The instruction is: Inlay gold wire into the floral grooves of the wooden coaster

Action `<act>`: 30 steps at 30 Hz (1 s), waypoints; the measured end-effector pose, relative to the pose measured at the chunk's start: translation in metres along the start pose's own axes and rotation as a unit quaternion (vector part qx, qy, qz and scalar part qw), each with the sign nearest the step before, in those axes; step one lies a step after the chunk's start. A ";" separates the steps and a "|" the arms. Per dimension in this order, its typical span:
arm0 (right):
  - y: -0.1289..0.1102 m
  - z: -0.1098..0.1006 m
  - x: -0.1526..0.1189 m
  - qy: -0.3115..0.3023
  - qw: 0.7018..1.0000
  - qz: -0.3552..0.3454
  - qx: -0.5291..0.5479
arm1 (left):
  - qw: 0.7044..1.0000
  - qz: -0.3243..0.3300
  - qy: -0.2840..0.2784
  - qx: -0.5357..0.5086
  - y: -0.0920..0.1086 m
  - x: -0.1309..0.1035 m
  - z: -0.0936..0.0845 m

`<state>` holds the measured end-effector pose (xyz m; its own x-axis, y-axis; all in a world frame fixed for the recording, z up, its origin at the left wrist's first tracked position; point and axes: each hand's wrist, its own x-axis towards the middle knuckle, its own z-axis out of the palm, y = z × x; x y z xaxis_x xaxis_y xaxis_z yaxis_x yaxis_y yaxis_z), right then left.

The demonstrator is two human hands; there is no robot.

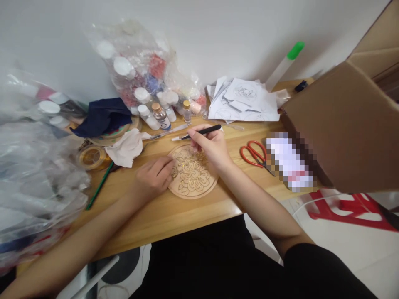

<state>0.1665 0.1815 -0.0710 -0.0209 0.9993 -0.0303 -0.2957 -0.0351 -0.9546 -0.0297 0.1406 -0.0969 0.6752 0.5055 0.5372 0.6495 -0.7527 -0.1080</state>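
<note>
A round wooden disc (pixel 195 176) with a raised gold flower pattern lies on the wooden table (pixel 149 224). My left hand (pixel 155 176) rests at the disc's left edge, its fingers bent together on the rim; whether anything is under them is hidden. Over the disc's upper right part, my right hand (pixel 210 143) is closed round a black-handled tool (pixel 208 130), whose pale tip points left. Another thin tool (pixel 170 131) lies just behind, near small bottles (pixel 161 116).
Red-handled scissors (pixel 254 154), a blurred-out flat object (pixel 289 162) and a cardboard box (pixel 336 128) are at right. Papers (pixel 246 99) and bagged bottles (pixel 149 79) stand behind. Leftward are a gold wire spool (pixel 92 157), crumpled tissue (pixel 126 147), green pencil (pixel 100 185) and plastic bags (pixel 37 178).
</note>
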 end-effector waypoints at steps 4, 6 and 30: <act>-0.001 -0.006 0.007 0.031 0.999 -0.009 -0.025 | 1.000 -0.006 0.010 -0.019 -0.001 -0.002 0.003; 0.001 -0.011 0.012 0.050 0.998 -0.014 -0.041 | 1.000 -0.010 0.011 -0.027 -0.001 -0.003 0.003; 0.015 -0.015 0.017 -0.064 0.989 0.096 -0.093 | 0.994 -0.035 -0.024 -0.101 -0.001 -0.009 -0.006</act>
<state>0.1762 0.1985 -0.0900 -0.1846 0.9642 -0.1902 -0.0929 -0.2098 -0.9733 -0.0386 0.1345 -0.0963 0.6498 0.5761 0.4959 0.6154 -0.7816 0.1016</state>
